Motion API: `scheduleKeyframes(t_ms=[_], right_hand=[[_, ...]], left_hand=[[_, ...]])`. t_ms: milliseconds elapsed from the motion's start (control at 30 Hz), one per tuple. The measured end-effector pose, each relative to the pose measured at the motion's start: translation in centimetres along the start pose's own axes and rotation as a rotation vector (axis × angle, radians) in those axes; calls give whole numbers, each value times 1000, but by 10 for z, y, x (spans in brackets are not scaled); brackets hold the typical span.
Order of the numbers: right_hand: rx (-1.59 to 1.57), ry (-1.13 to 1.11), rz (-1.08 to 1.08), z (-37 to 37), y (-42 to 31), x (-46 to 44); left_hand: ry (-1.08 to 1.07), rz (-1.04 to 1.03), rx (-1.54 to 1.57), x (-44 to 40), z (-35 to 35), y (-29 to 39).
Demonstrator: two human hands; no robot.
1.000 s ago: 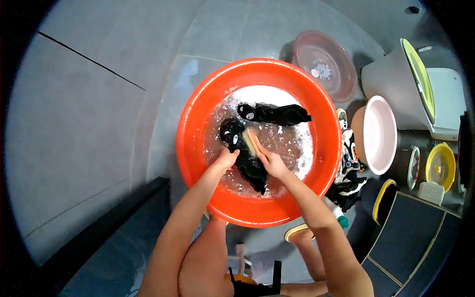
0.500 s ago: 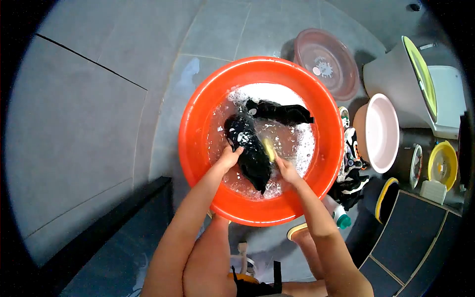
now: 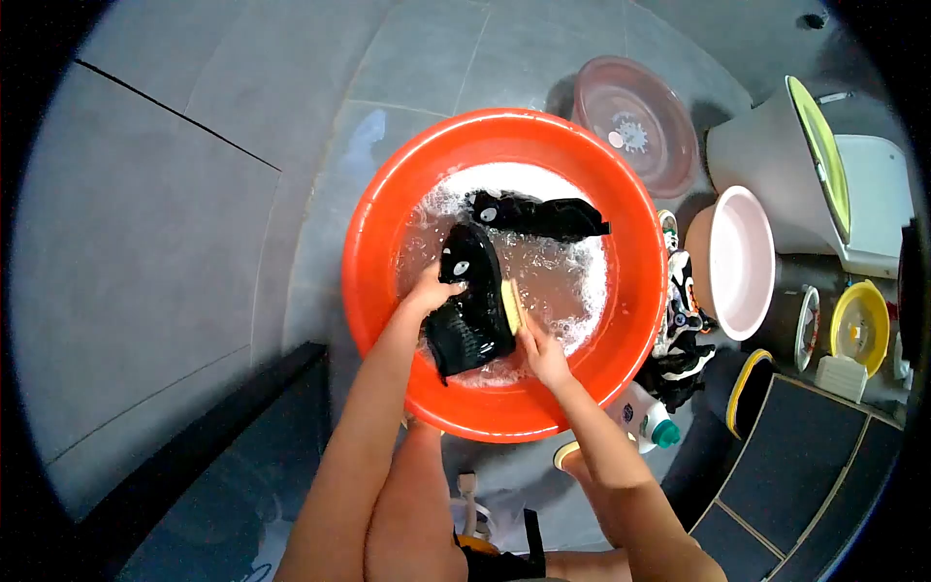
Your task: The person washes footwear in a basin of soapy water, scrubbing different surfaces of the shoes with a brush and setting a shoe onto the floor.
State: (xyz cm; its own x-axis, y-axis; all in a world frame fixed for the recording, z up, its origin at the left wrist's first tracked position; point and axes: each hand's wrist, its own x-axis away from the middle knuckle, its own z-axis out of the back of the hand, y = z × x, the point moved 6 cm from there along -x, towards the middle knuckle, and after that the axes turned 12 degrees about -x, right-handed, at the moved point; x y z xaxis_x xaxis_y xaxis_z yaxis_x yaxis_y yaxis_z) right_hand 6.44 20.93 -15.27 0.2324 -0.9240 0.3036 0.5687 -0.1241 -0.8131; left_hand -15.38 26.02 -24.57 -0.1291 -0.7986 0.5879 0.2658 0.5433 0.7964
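A large orange basin holds soapy water. My left hand grips a wet black shoe by its left side, its fingers partly hidden behind the shoe. White oval marks show on the shoe's upper part. In my right hand is a scrubbing brush with pale bristles, held against the shoe's right edge. A second black shoe lies in the foam at the back of the basin.
Behind the basin stands a translucent pinkish tub. To the right are a pale pink basin, a yellow basin, black-and-white shoes, a green-capped bottle and a grey bin.
The held shoe has turned, its lower end swinging left and its ribbed side showing. The brush has come up against its right edge, and my left hand has shifted slightly left.
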Motion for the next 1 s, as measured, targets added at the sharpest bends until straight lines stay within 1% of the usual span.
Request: scheduleKeyframes(t_ms=[33, 67, 133, 167, 200, 233, 267, 300, 333, 367, 400, 433, 500, 533, 567, 633, 667, 700, 733, 767, 800, 833, 900, 967, 1000], right_hand=[[-53, -19, 48, -6, 7, 2], [-104, -42, 95, -9, 15, 1], [-90, -57, -26, -13, 14, -9], [-88, -62, -80, -17, 7, -22], [-147, -62, -53, -19, -7, -36], [-118, -45, -13, -26, -10, -52], [-138, -120, -166, -32, -15, -71], [-135, -112, -122, -41, -13, -92], [-100, -140, -156, -49, -17, -112], [-41, -106, -167, -50, -24, -123], [-33, -102, -165, -49, -31, -125], [-24, -100, -173, -47, -33, -119], [-64, -49, -117, -44, -31, -90], [0, -79, -129, -41, -33, -73], [76, -61, -83, -34, -38, -57], [118, -98, -112, -24, -48, -36], [130, -108, -79, -22, -57, -30], [142, -119, -48, -21, -63, -26], [159, -96, -4, -25, -61, -31], [174, -115, -3, -31, -58, -39], [188, -132, 2, -37, -58, -53], [201, -146, 15, -43, -58, -71], [327, -182, -23, -58, -49, -107], [332, -156, -95, -61, -40, -135], [325, -164, -99, -58, -40, -140]], left_hand=[[-84, 35, -52, -3, 2, 1], [59, -13, -158, -2, 10, 6], [335, -97, -378, 20, 17, 33], [376, -98, -342, 29, 12, 40], [528, -86, -568, 33, 13, 46], [674, -70, -794, 37, 15, 49], [378, 166, -492, 17, 18, 27], [380, -10, -314, 15, 20, 27], [316, 45, -13, 12, 17, 18], [253, 86, 280, 5, 15, 15], [285, -119, 327, 0, 18, 23], [280, 47, 339, 25, 19, 56], [380, 238, -336, 12, 15, 19], [436, 75, -271, 14, 12, 22], [398, 99, -180, 11, 6, 14], [324, 147, -5, 12, -2, 10], [353, 91, 20, 15, -4, 15], [505, -38, 24, -8, -14, -22], [391, -66, 106, -27, -22, -57], [274, -88, 191, -34, -28, -76], [339, 34, 322, -15, -25, -49], [367, 57, 411, -3, -22, -34], [242, 79, 512, -31, -26, -78], [358, 168, 430, -19, -22, -68], [434, 226, 372, -1, -18, -42]])
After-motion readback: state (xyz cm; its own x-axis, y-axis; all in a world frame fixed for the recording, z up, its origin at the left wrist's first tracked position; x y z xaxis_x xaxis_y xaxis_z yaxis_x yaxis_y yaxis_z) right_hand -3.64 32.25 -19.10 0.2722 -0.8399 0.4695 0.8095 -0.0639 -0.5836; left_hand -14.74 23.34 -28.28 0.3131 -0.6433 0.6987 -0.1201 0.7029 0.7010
